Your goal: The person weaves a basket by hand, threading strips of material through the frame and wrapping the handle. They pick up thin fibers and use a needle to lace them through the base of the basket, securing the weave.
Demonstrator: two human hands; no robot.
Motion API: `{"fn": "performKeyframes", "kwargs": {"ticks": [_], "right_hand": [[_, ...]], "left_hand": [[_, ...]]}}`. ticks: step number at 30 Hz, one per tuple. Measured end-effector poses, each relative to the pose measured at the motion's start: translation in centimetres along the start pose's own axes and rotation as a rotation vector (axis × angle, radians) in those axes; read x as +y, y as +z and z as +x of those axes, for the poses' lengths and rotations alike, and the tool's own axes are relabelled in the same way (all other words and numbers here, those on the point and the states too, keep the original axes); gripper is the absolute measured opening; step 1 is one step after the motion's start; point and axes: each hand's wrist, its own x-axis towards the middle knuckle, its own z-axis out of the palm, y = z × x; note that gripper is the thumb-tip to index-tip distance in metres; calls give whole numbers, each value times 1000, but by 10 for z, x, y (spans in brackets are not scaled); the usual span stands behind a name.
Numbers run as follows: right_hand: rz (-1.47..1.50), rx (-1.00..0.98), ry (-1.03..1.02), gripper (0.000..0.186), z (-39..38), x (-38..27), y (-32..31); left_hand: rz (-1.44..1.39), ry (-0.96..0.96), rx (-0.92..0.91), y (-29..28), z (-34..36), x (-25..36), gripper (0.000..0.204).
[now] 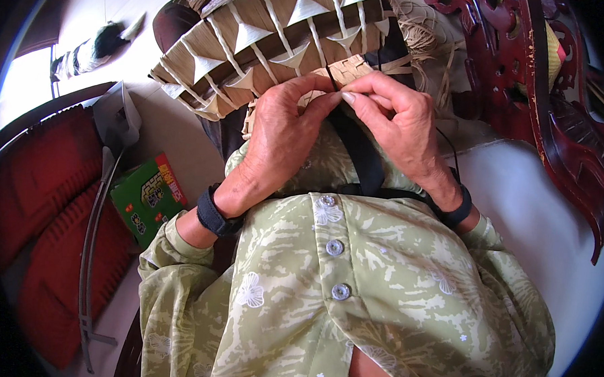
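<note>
green box (146,198) | flat, rectangular (red and yellow print on top) | lower left, beside red cushions (39,197)

Both hands meet at the near edge of a woven straw piece (282,36): the left hand (284,130) and right hand (396,122) pinch a pale strip (337,75) (fingertips touching), above a green flowered shirt (378,286).

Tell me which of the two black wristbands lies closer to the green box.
The wristband on the left hand, at: the green box sits just beside it, while the right wrist's band lies across the body.
</note>
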Motion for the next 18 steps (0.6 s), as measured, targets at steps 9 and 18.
{"fn": "performKeyframes", "kwargs": {"ticks": [9, 18], "right_hand": [[-221, -56, -127, 15, 2, 1, -9], [-397, -2, -272, 5, 1, -3, -4]], "left_hand": [[9, 14, 61, 6, -2, -2, 17], [90, -23, 70, 4, -3, 7, 18]]}}
